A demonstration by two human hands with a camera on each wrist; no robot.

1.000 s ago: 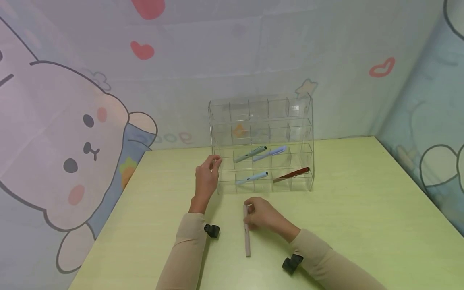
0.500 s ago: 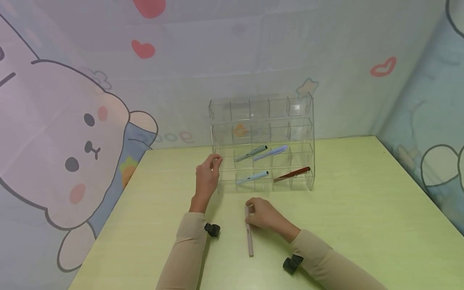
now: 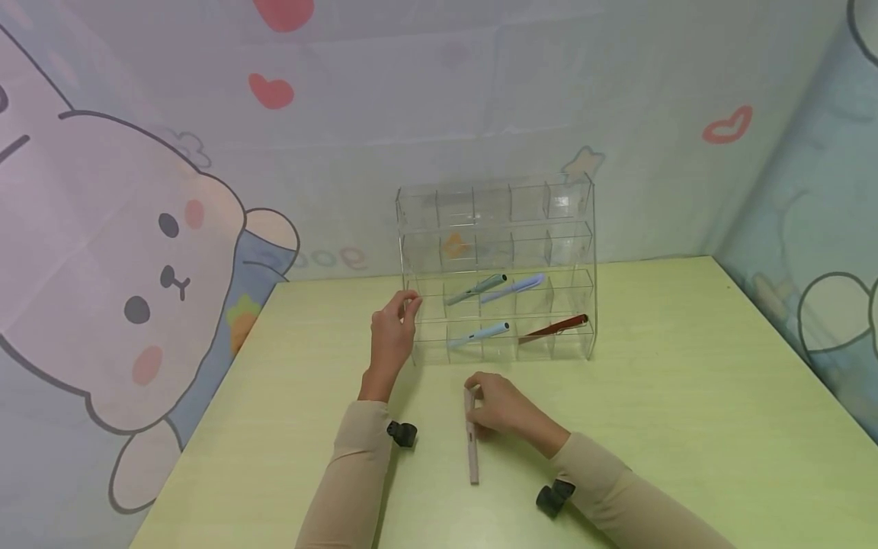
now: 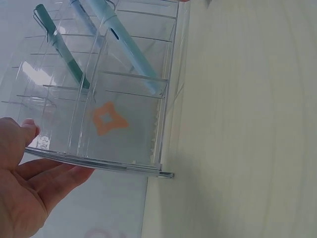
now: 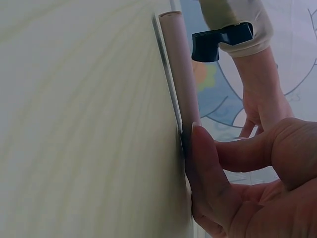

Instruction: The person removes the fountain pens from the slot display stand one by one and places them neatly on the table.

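My left hand (image 3: 391, 339) grips the left side panel of a clear pen rack (image 3: 528, 204). In the left wrist view the thumb of the left hand (image 4: 29, 183) lies on one side of that panel, the fingers on the other. Just in front of the rack, my right hand (image 3: 504, 412) pinches a pinkish-beige pen (image 3: 472, 461) near its far end. The pen points toward me, low along the table. The right wrist view shows this pen (image 5: 179, 69) close to the tabletop, with part of it hidden behind the fingers.
Lower rack tiers hold a green pen (image 3: 476, 290), a lavender pen (image 3: 514, 288), a light blue pen (image 3: 480, 335) and a dark red pen (image 3: 555, 328). Behind the yellow-green table (image 3: 672, 381) hangs a printed cloth backdrop (image 3: 411, 99).
The pinkish-beige pen and my right hand have shifted very slightly right. My left hand keeps its hold on the rack.
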